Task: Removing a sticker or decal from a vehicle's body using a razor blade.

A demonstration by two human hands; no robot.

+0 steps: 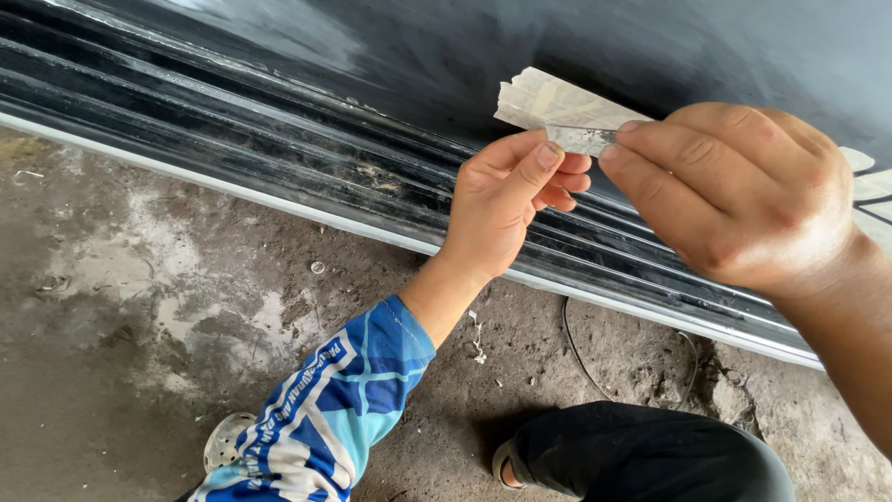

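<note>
Upper right of centre, both hands pinch a strip of masking tape [557, 110] against the black car panel [446, 56]: left hand [506, 200] and right hand [734, 191] have fingers closed on it, mid-peel; steady, even pulling seems needed.

Two bare hands are counted: one left hand [502, 209] and one right hand [734, 191]. One torn strip of paper masking tape [557, 110] is recorded, pinched between them. One black ribbed body panel [279, 130] is noted, edged below by one pale trim strip [186, 172]. One blue-and-white patterned sleeve [325, 409] is seen. Two shoes are logged: one pale perforated clog [223, 442] and one sandal [506, 465]. One thin dark wire [581, 358] is counted on the concrete floor [111, 307].
</note>
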